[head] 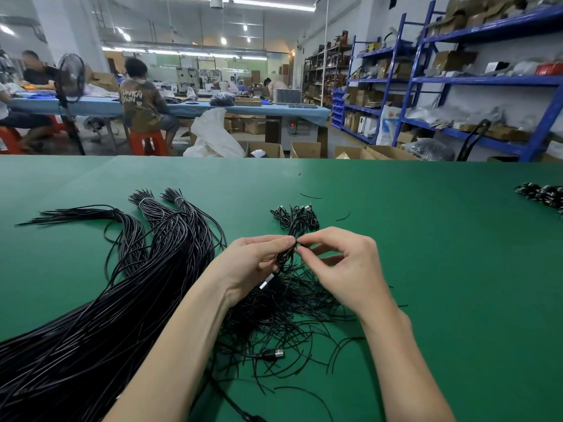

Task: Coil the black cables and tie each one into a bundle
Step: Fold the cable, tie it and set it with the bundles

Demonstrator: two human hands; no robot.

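Above a green table (426, 239), near its middle: a coiled black cable (289, 242) held upright between both hands. Left hand (256, 263) wrapped around the coil's lower part, thumb and forefinger pinching it near the top, a silver plug end (267, 281) poking out below the palm. Right hand (344, 269) pinching a thin black tie (301, 245) at the coil's waist, thumb and forefinger pressed together on it, remaining fingers curled loosely behind. Just beyond the hands — a small heap of finished bundles (297, 216) lying on the cloth. Beneath the wrists, a tangle of loose thin ties (283, 315), with another plug (274, 354) lying among them. To the left, a thick sheaf of long uncoiled cables (122, 300) fanning toward the near left edge, several groups bound near their far tips. At the far right edge — another dark pile of bundles (542, 194), partly cut off. Beyond the table: blue shelving (426, 77) with boxes, and seated people at a long bench (91, 105).
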